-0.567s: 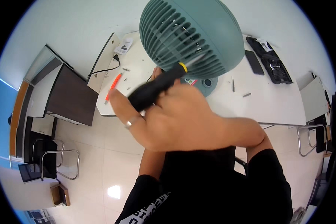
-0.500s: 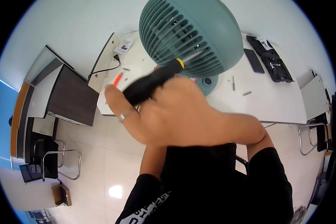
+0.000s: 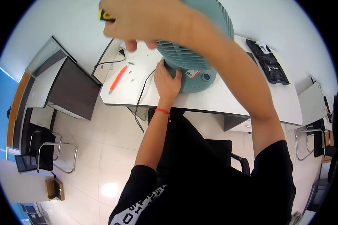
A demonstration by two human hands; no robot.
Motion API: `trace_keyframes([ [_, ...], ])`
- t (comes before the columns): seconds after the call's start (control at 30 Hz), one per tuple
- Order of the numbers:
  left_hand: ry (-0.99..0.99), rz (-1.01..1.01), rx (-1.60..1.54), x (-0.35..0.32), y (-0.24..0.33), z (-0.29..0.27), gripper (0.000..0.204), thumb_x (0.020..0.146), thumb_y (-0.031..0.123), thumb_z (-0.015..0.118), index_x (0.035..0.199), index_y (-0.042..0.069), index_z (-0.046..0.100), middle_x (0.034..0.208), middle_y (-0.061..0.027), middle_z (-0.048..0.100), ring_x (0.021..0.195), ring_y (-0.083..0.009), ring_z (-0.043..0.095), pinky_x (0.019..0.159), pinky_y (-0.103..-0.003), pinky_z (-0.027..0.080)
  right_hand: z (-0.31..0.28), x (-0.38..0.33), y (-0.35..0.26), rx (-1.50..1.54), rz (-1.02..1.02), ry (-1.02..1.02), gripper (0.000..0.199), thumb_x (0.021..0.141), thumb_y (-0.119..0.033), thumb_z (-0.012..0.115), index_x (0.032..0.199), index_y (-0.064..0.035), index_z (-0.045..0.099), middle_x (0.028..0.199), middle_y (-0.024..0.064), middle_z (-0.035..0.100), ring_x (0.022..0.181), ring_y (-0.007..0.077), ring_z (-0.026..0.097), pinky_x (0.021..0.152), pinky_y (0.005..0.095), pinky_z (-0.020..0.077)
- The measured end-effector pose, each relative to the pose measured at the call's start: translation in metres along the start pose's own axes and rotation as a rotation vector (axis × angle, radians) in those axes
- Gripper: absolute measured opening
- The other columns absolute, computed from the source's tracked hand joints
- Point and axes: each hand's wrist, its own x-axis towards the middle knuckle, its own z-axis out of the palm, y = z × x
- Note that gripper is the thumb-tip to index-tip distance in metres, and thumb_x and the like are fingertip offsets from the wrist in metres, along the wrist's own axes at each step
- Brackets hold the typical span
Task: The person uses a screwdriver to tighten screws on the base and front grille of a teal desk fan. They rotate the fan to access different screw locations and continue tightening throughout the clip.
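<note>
A green fan (image 3: 193, 56) stands on the white table, its ribbed head partly covered by my right forearm. My left hand (image 3: 167, 81) is wrapped round the fan's lower stand, thumb against the front, just left of the round knob (image 3: 205, 77) on its base. Raised at the upper left, in front of the fan head, is my right hand (image 3: 141, 20). It is closed round a screwdriver (image 3: 106, 15), of which only a black and yellow part shows beyond the fist. The screwdriver's tip is out of sight.
An orange-red pen-like tool (image 3: 118, 79) lies on the table (image 3: 236, 99) at the left, near small metal bits (image 3: 131, 63). A black cord (image 3: 141, 95) hangs over the front edge. An open black tool case (image 3: 272, 69) lies at the right. A dark cabinet (image 3: 73, 86) stands to the left.
My right hand has swung up and left with the screwdriver. The fan head has turned and sits lower in view. My left hand, hidden before, now shows on the fan's stand.
</note>
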Motion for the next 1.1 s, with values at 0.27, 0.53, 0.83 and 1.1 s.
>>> trace_keyframes([
  [0.27, 0.022, -0.012, 0.043, -0.001, 0.006, -0.001, 0.074, 0.094, 0.03, 0.075, 0.151, -0.01, 0.049, 0.149, -0.031, 0.059, 0.145, -0.0455, 0.052, 0.121, -0.051, 0.041, -0.024, 0.035, 0.018, 0.12, 0.034, 0.086, 0.026, 0.089, -0.006, 0.054, 0.082, 0.0139, 0.07, 0.075, 0.0208, 0.079, 0.048, 0.0221, 0.07, 0.043, 0.0361, 0.0562],
  [0.53, 0.056, -0.003, 0.057, -0.004, 0.005, 0.001, 0.07, 0.095, 0.026, 0.075, 0.15, -0.009, 0.049, 0.144, -0.0297, 0.062, 0.137, -0.044, 0.058, 0.115, -0.049, 0.047, -0.058, 0.057, 0.049, 0.021, 0.005, 0.175, 0.035, 0.1, -0.021, 0.067, 0.076, 0.0045, 0.071, 0.069, 0.0163, 0.076, 0.048, 0.0203, 0.069, 0.048, 0.0341, 0.0569],
  [0.83, 0.04, -0.023, 0.02, -0.004, 0.011, -0.004, 0.072, 0.094, 0.025, 0.075, 0.153, -0.008, 0.047, 0.149, -0.0277, 0.059, 0.139, -0.0441, 0.055, 0.119, -0.049, 0.045, -0.083, 0.072, 0.095, -0.029, -0.043, 0.434, 0.035, 0.092, -0.027, 0.076, 0.075, 0.0034, 0.076, 0.062, 0.0103, 0.069, 0.047, 0.0164, 0.062, 0.048, 0.0328, 0.0534],
  [1.1, 0.041, -0.026, 0.003, -0.007, 0.016, -0.007, 0.071, 0.094, 0.026, 0.073, 0.151, -0.008, 0.049, 0.151, -0.0296, 0.058, 0.149, -0.0467, 0.048, 0.124, -0.05, 0.039, -0.108, 0.082, 0.143, 0.03, 0.046, 0.543, 0.038, 0.092, -0.03, 0.078, 0.075, 0.0029, 0.075, 0.063, 0.0097, 0.068, 0.046, 0.016, 0.061, 0.043, 0.0318, 0.0481],
])
